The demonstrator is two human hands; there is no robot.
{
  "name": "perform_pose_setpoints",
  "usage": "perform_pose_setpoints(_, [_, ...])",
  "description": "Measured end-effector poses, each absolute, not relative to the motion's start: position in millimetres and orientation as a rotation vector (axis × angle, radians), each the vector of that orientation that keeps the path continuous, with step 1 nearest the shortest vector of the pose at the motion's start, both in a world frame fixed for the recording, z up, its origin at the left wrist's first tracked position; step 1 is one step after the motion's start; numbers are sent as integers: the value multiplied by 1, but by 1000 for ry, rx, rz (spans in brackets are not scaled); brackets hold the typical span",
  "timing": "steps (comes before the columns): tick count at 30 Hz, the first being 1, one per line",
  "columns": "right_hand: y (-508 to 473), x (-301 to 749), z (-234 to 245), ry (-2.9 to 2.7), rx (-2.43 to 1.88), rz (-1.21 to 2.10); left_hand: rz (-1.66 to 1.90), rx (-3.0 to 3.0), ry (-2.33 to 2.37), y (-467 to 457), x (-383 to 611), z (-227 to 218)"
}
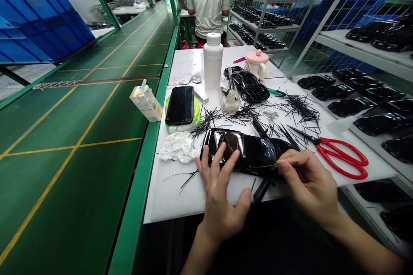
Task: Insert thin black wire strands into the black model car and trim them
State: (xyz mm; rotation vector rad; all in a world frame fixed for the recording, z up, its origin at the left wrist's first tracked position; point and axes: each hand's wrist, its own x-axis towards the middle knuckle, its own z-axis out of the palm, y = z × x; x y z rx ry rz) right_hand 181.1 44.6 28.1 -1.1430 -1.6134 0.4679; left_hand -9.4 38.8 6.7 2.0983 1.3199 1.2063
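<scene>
A glossy black model car (248,152) lies on its side or base on the white work board (190,204), its far side hidden. My left hand (221,187) spreads its fingers over the car's windows and holds it steady. My right hand (308,184) pinches a thin black strip (295,164) against the car's right end. Loose black strips (300,109) lie scattered across the board. Red-handled scissors (342,159) lie just right of the car, close to my right hand.
A white bottle (213,62), a phone (180,105), a crumpled white cloth (177,147), a second model car (248,87) and a pink-lidded mug (257,63) stand beyond. Black car bodies (355,107) fill racks at right. A green conveyor (80,116) runs left; a person (206,2) stands ahead.
</scene>
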Motion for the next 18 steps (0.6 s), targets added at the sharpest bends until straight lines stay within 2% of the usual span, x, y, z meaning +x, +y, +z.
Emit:
perform_pose_setpoints(5, [47,185,46,-1623,-1063,536,981,2297,1305,36,-9,11])
perform_pose_setpoints(8, [69,191,74,-1679,-896,430,939,2297,1442,37,-5,9])
perform_pose_setpoints(12, [135,193,112,-1866,-915,100,1089,2194,1562,38,-1,-2])
perform_pose_setpoints(15, [195,186,119,-1926,-1205,173,1232,2092,1670,40,1,-9])
perform_pose_setpoints(18, [242,176,109,-1970,-1264,215,1315,1978,1790,44,6,-11])
